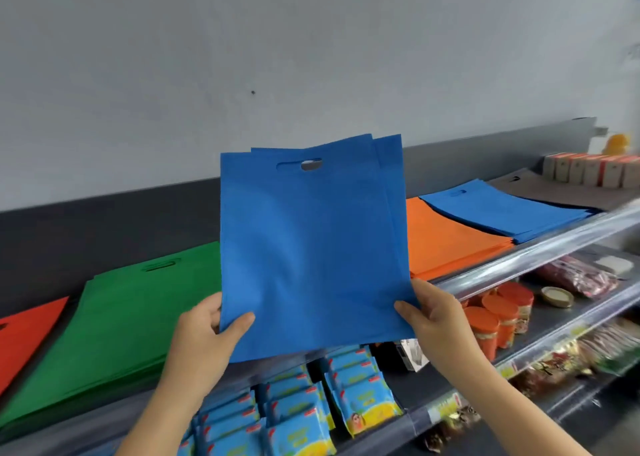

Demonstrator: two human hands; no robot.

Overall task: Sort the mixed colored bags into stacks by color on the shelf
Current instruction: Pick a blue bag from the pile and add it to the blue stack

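A sheaf of blue bags, cut-out handles uppermost, is held upright in front of the top shelf of a shop display, clear of the stacks laid out there. The bags are pinched at their lower corners. The left hand is closed on the lower left corner, thumb pressed to the front face and fingers tucked behind. The right hand is closed on the lower right edge in the same way. Offset edges at the top show that more than one bag is gripped; the exact count cannot be told. On the shelf behind, flat stacks are ranged by colour: a red stack at the far left, a green stack just beside it, an orange stack to the right of the held bags, and a blue stack overlapping the orange one's right side. A grey-brown stack is seen further right, near a row of small boxes. On the lower shelves, blue snack packets are displayed below the hands, and orange-lidded jars are stood to the right.
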